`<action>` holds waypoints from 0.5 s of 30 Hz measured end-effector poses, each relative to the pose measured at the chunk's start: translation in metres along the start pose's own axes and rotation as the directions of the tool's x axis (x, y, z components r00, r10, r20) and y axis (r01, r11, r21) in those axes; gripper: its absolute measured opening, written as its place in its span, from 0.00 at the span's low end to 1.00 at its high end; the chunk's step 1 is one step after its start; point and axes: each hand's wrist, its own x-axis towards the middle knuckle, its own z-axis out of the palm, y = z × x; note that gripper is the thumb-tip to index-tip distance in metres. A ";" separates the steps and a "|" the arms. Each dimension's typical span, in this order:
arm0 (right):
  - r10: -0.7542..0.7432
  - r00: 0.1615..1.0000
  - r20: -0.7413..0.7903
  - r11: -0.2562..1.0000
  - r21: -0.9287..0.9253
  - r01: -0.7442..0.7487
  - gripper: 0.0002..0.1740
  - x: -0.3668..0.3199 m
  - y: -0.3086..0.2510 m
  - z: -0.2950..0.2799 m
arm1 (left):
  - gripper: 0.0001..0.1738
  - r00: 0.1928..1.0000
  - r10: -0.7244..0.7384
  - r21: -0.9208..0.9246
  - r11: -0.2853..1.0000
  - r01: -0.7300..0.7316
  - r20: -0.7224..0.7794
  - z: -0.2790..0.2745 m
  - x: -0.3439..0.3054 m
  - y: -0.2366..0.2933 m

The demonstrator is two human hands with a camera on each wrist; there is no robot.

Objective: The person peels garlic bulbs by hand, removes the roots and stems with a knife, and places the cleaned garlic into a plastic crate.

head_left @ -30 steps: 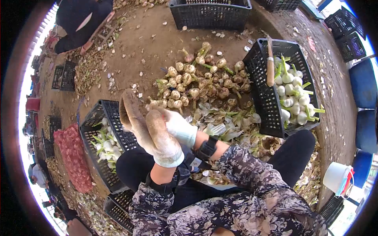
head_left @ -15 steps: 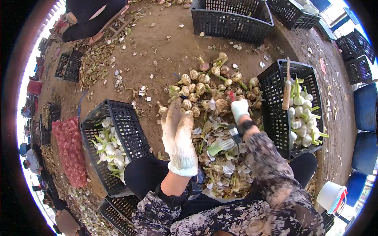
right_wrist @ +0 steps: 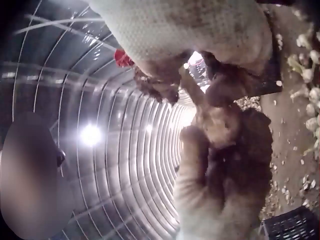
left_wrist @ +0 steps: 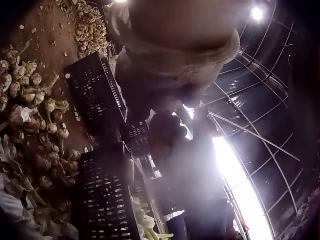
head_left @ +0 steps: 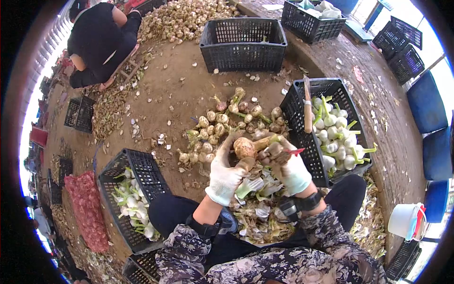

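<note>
A brown-skinned garlic bulb [head_left: 244, 148] lies between both gloved hands above the heap of leaves, its stem pointing right. The left hand [head_left: 225, 176] curls fingers and thumb round the bulb. Beside it, the right hand [head_left: 292, 171] grips the garlic stem [head_left: 261, 142]; a small red piece [head_left: 297, 151] sticks out at its fingers. In the right wrist view the left hand [right_wrist: 217, 195] cups the bulb [right_wrist: 220, 122] below the right hand [right_wrist: 195, 35]. Glove and glare hide the grip in the left wrist view.
Unpeeled bulbs [head_left: 206, 131] lie beyond the hands. A crate of white garlic [head_left: 309, 163] stands at right, with a wooden-handled tool [head_left: 308, 116] on its rim; another crate [head_left: 158, 177] stands at left. An upright crate [head_left: 243, 54] and a seated person [head_left: 99, 40] are farther off.
The right hand has come back from the pile toward the left hand. The left hand, held out flat half a second ago, now holds a bulb. The head view has shifted.
</note>
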 end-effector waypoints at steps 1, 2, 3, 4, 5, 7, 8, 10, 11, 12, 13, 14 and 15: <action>-0.019 1.000 -0.008 0.997 -0.078 0.018 0.19 -0.002 0.002 0.002 | 0.37 1.000 0.006 -0.013 1.000 -0.006 0.000 0.003 -0.001 0.002; -0.038 0.999 -0.019 0.987 -0.154 0.035 0.15 -0.003 0.005 0.003 | 0.39 1.000 0.008 -0.026 1.000 -0.008 0.002 0.005 -0.002 0.003; -0.183 0.981 0.068 0.934 -0.300 0.195 0.16 0.000 0.011 0.001 | 0.39 1.000 0.008 -0.024 1.000 -0.007 0.008 0.007 -0.004 0.004; -0.323 0.934 0.152 0.835 -0.418 0.357 0.16 0.002 0.016 0.001 | 0.41 0.982 0.185 0.250 0.950 -0.186 0.028 0.008 -0.005 0.004; -0.282 0.958 0.056 0.858 -0.431 0.278 0.16 0.005 0.017 0.000 | 0.43 0.933 0.349 0.495 0.796 -0.347 0.094 0.008 -0.004 0.005; -0.249 0.967 -0.062 0.900 -0.383 0.207 0.15 0.006 0.015 0.005 | 0.43 0.914 0.389 0.509 0.768 -0.389 0.112 0.006 -0.002 0.005; -0.249 0.967 -0.060 0.898 -0.388 0.207 0.15 0.004 0.013 0.011 | 0.44 0.897 0.424 0.526 0.738 -0.424 0.128 0.004 -0.001 0.003; -0.260 0.958 -0.121 0.903 -0.383 0.196 0.12 0.002 0.009 0.021 | 0.44 0.898 0.419 0.479 0.766 -0.429 0.134 0.001 0.001 0.002; -0.259 0.958 -0.119 0.902 -0.385 0.196 0.12 0.001 0.008 0.023 | 0.43 0.960 0.276 0.291 0.915 -0.278 0.051 0.002 0.000 0.005; -0.270 0.957 -0.106 0.890 -0.407 0.206 0.12 0.000 0.007 0.025 | 0.43 0.994 0.109 0.076 0.991 -0.109 0.003 0.003 -0.001 0.006; -0.281 0.955 -0.094 0.878 -0.428 0.216 0.12 -0.001 0.007 0.026 | 0.42 0.973 0.222 0.188 0.955 -0.229 0.054 -0.002 0.001 0.001; -0.281 0.955 -0.094 0.876 -0.431 0.216 0.12 -0.002 0.005 0.023 | 0.42 0.973 0.222 0.185 0.956 -0.229 0.055 -0.005 0.001 -0.002; -0.212 0.976 -0.060 0.846 -0.512 0.152 0.12 -0.003 0.002 0.017 | 0.42 0.950 0.305 0.252 0.916 -0.312 0.068 -0.005 0.001 -0.004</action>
